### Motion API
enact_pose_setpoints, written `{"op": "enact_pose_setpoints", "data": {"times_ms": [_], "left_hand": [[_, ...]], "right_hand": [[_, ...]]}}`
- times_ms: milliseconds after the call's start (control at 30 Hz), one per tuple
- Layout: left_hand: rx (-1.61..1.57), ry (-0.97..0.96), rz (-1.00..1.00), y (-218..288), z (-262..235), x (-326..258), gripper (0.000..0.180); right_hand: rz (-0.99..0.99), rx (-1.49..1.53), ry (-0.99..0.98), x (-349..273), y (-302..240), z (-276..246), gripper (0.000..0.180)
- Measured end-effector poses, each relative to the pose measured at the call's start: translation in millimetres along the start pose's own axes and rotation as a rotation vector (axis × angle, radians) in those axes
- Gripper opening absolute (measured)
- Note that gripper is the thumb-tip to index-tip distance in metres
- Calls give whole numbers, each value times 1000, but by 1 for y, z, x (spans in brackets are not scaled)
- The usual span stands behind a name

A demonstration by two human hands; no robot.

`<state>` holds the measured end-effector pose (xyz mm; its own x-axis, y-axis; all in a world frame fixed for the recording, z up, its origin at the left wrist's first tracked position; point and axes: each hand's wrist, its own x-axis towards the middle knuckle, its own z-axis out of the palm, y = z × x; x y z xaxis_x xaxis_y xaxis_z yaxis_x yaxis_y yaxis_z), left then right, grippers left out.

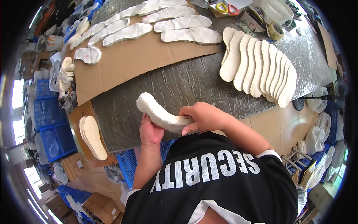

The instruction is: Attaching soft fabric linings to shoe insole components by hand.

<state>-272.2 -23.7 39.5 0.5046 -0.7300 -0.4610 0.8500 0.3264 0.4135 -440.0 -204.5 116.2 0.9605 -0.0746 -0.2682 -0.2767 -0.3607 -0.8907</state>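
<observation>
A white fluffy insole (159, 114) is held in front of my body, just above the near edge of the dark table (179, 82). It bends, with its rounded free end pointing far left. My left hand (151, 130) supports its underside, the fingers partly hidden behind it. On the other end, my right hand (203, 118) is closed, the thumb below and the fingers above. To the right lies an overlapping row of cream insoles (257, 67). Several white insoles (128, 33) are spread on a cardboard sheet (126, 67) at the far left.
Scissors (226, 9), a tape roll (275, 31) and a white bucket (276, 13) stand at the back right. A small insole stack (92, 136) lies at the left. Blue crates (56, 138) stand beyond it, and another blue crate (128, 166) sits below the table edge.
</observation>
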Motion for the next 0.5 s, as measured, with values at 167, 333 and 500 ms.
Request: {"op": "enact_pose_setpoints", "data": {"times_ms": [167,333,500], "left_hand": [[3,-46,28,6,-5,-1,28],[-58,-205,5,14,5,0,19],[-187,-343,22,13,20,8,13]], "right_hand": [[-18,95,27,-4,-4,2,54],[22,67,2,-10,-3,5,47],[-43,-58,153,-9,-4,23,39]]}}
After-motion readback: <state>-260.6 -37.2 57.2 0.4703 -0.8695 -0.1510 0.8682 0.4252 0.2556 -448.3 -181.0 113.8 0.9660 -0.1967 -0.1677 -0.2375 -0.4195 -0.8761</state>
